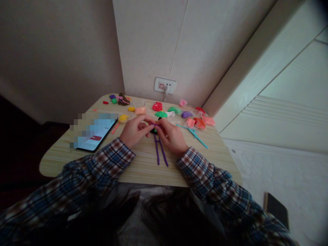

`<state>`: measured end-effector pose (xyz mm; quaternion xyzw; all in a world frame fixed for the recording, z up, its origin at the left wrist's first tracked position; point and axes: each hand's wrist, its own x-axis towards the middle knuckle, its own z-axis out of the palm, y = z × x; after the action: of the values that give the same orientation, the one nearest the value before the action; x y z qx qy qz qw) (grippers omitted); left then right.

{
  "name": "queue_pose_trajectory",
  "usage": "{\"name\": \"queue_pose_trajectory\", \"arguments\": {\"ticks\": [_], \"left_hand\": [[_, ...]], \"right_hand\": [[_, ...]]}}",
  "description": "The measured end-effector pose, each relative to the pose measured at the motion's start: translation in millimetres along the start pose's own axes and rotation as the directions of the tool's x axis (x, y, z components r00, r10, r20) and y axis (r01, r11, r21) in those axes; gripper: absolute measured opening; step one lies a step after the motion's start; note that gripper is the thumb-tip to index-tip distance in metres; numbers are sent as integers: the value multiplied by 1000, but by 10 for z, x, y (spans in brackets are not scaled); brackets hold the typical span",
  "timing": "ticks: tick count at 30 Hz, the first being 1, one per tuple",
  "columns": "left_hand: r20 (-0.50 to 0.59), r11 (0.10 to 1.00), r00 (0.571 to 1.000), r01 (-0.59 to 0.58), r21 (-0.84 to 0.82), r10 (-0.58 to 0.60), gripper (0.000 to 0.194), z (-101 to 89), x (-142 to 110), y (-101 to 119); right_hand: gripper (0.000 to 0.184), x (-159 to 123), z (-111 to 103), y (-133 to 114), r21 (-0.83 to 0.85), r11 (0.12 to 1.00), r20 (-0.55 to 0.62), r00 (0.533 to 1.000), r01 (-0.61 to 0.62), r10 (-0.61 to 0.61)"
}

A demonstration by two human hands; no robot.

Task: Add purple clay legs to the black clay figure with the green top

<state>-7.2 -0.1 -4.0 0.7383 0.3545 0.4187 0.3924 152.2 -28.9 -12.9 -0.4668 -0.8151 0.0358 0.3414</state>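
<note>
My left hand (136, 131) and my right hand (172, 137) meet over the middle of the table, fingertips pinched together. Between them is a thin bit of purple clay (155, 125). Just behind and under the fingers sits a clay piece with a green top (161, 114) and dark parts, mostly hidden by my hands. Two long purple clay strips (163, 153) run from beneath my fingers toward me, side by side and joined by a short crosspiece near the top. Whether the pinched purple bit is attached to these strips I cannot tell.
A tablet (98, 133) lies at left, screen lit. Yellow clay (123, 118) is beside my left hand. Along the back are bagged clays, including red (157, 106) and purple (187, 114). Turquoise tools (198, 137) lie at right. A plugged socket (165, 84) is on the wall.
</note>
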Motion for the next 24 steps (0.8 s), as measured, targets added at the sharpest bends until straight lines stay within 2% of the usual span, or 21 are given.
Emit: {"name": "queue_pose_trajectory", "arguments": {"ticks": [12,24], "left_hand": [[47,996,997,68,-52,-65,17,20,13,-26],[31,998,997,66,10,-66,15,-1,16,-36]], "right_hand": [[13,-66,52,108,175,984,-22,999,-26,30],[14,-70,8,74,148,988,-1,999,-38,38]]}}
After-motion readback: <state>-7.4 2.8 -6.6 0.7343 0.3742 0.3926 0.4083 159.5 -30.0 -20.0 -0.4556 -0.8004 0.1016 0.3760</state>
